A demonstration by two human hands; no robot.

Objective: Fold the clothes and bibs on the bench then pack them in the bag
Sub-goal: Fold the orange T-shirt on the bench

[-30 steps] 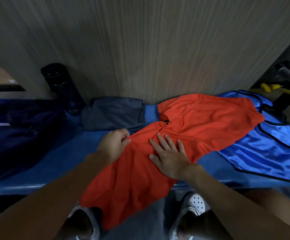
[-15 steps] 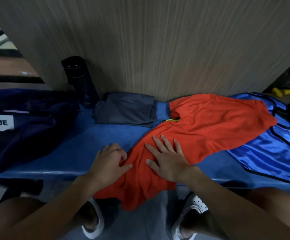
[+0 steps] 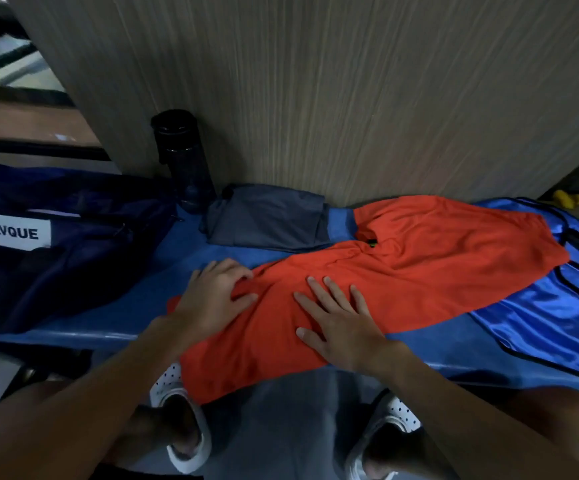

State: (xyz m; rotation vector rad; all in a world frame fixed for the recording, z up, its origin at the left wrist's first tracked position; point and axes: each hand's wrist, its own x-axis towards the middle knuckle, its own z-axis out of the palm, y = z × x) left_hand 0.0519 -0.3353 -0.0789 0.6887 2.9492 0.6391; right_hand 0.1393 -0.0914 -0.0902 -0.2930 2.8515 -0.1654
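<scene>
Orange shirt: left hand bunched its edge; right hand pressed flat, fingers spread. Overhanging hem risked dragging it off blue bench.

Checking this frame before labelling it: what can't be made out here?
Head view only.
- Navy bag: cut off by the left edge; its opening is not visible.
- Blue bib: partly under the orange shirt, cut off by the right edge.
- Yellow object: too small and dark to identify.
</scene>
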